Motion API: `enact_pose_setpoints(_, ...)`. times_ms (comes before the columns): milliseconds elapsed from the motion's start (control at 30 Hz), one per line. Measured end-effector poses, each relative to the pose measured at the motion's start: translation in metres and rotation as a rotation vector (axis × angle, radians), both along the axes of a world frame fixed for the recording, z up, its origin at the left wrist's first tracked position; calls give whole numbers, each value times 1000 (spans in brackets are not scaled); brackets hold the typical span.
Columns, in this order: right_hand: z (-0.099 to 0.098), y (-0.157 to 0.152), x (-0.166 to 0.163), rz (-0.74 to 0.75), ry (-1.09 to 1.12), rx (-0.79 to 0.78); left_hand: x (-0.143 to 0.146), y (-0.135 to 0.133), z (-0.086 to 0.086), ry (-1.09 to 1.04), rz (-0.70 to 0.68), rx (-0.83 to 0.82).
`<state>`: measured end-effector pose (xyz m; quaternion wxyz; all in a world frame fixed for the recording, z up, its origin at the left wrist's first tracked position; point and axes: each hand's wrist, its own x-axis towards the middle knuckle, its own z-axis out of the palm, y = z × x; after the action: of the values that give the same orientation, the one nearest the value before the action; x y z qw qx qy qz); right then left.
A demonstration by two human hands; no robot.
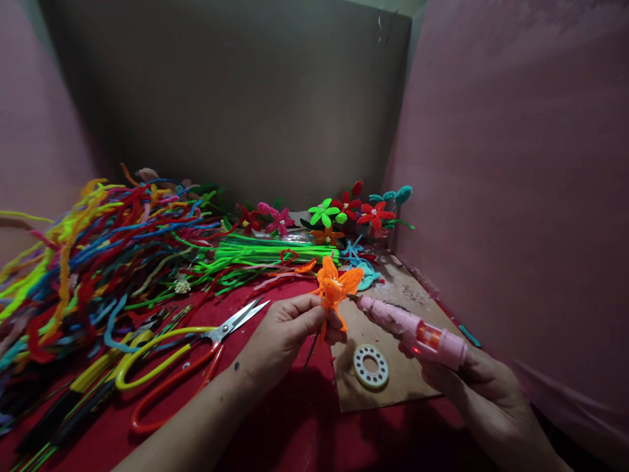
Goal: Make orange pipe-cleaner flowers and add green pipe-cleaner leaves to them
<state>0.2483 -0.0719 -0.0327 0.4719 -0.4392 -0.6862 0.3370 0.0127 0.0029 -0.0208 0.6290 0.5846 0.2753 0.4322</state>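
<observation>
My left hand (pixel 282 337) pinches the stem of an orange pipe-cleaner flower (pixel 335 284), holding it upright above the red table cloth (pixel 295 426). My right hand (pixel 474 387) is wrapped round a pink glue gun (pixel 413 326) with a lit orange part. The gun's tip points left and touches the flower's base. Below the gun lies a white ring with holes (pixel 371 366) on a brown cardboard sheet (pixel 393 387).
Scissors with yellow and red handles (pixel 191 357) lie left of my left hand. A large heap of coloured pipe cleaners (pixel 93 255) fills the left side. Green stems (pixel 275 252) and finished flowers (pixel 344 213) sit at the back. Pink walls close in on the right.
</observation>
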Motion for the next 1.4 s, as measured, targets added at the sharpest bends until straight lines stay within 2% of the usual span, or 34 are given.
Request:
enact_pose_setpoints(67, -1, 1, 0, 27, -3, 5, 0, 0, 0, 4, 1, 1)
enact_pose_setpoints(200, -8, 2, 3, -80, -48, 36, 1, 0, 1, 11, 3, -5)
enact_pose_setpoints(333, -11, 2, 4, -60, -78, 65, 1, 0, 0, -1, -2, 0)
enact_pose_setpoints(500, -12, 1, 5, -160, -78, 105, 0, 1, -2, -1, -4, 7)
enact_pose_setpoints(767, -19, 3, 9, -185, -75, 94, 0, 0, 0, -7, 5, -20)
enact_pose_setpoints(933, -19, 3, 9, -143, -101, 64, 1, -1, 1, -8, 1, -24)
enact_pose_setpoints(1167, -7, 0, 10, -50, -127, 99, 1, -1, 2, -20, 44, -15)
enact_pose_setpoints(1267, -8, 5, 22, -140, -200, 157, 0, 0, 3, -43, 60, -19)
enact_pose_setpoints(1400, -16, 23, 47, -282, -410, 291, -2, -1, 5, -77, 71, -33)
